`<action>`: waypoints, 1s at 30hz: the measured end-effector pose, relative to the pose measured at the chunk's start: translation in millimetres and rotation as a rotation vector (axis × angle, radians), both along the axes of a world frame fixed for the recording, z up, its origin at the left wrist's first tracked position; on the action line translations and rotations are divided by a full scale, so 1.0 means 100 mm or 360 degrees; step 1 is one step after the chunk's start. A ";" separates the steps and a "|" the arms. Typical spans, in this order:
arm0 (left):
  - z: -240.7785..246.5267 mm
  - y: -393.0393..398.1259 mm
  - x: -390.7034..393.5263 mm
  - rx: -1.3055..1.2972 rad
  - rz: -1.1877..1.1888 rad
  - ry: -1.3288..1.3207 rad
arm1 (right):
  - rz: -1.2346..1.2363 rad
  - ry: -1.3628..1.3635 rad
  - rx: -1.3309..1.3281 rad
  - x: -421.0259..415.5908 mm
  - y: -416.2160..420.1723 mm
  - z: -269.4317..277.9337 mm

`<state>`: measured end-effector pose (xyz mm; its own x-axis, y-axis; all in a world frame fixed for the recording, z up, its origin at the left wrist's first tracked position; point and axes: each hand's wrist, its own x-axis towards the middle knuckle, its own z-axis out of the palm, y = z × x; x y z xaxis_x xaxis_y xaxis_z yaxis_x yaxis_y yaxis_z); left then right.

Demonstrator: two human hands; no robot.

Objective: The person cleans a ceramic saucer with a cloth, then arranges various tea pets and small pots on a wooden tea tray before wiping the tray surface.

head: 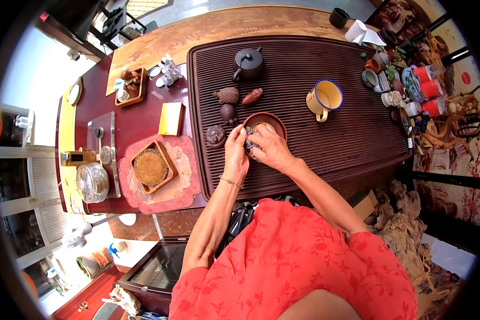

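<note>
A round reddish-brown bowl (279,121) is on the dark slatted tea tray (344,148), directly in front of me. My left hand (237,152) grips its left side, the thumb near the rim. My right hand (275,149) presses a crumpled grey cloth (252,140) at the inside of the bowl, and its fingers hide most of the interior. Left of the bowl stand small clay figures: a round one (216,136), a dark one (228,113), a scaly one (227,95) and a reddish one (252,97).
Beyond the bowl sits a dark teapot (249,64). A yellow enamel mug (324,98) with a blue rim stands to the right. At left are a wooden box holding a round brown mass (151,167), an orange-and-white box (171,119) and a glass container (93,182). Potted plants and cups crowd the far right.
</note>
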<state>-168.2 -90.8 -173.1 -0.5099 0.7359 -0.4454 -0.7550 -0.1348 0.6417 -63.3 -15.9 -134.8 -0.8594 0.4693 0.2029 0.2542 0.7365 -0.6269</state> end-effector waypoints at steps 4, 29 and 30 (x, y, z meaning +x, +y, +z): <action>-0.07 -0.04 0.07 -0.0135 -0.0006 -0.0035 | 0.0278 -0.0578 -0.0008 0.13 0.02 0.16; 0.48 -0.79 -0.53 -0.0189 0.0363 0.0516 | -0.0038 0.0051 0.0205 0.13 -0.39 -0.59; 0.51 -0.82 -0.55 -0.0162 0.0348 0.0515 | 0.0120 0.0133 0.0180 -0.09 -0.57 -0.60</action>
<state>-223.4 -173.0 -122.3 -0.7753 0.5551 -0.3015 -0.4727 -0.1932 0.8598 -72.3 -73.0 -194.7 -0.8693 0.3741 0.3230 0.1458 0.8186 -0.5555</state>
